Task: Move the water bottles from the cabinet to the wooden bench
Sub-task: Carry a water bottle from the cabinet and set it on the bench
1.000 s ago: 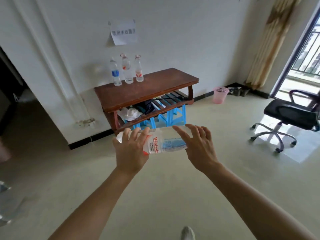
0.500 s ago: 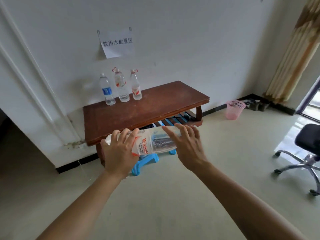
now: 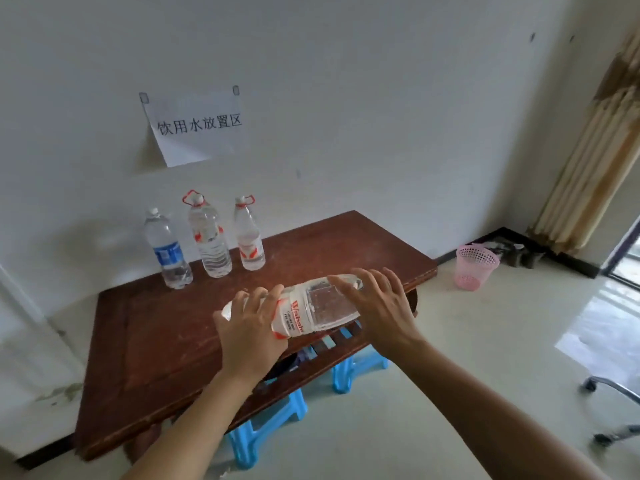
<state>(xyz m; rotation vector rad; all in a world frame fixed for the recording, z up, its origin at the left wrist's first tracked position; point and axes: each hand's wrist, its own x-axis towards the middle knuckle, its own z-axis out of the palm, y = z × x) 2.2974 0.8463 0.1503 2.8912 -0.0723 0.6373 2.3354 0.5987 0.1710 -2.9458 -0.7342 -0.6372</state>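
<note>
Left fingers [image 3: 258, 301] curled round sideways bottle [image 3: 323, 306], right fingers [image 3: 379, 284] flat on it, upright bottles [image 3: 210, 242] beyond

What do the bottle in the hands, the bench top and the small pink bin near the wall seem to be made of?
The held bottle looks like thin clear plastic: see-through, with a printed label. The bench appears to be dark reddish wood, faintly glossy, with pale scuffs. The pink bin is probably plastic, matte, its wall an open lattice.
</note>
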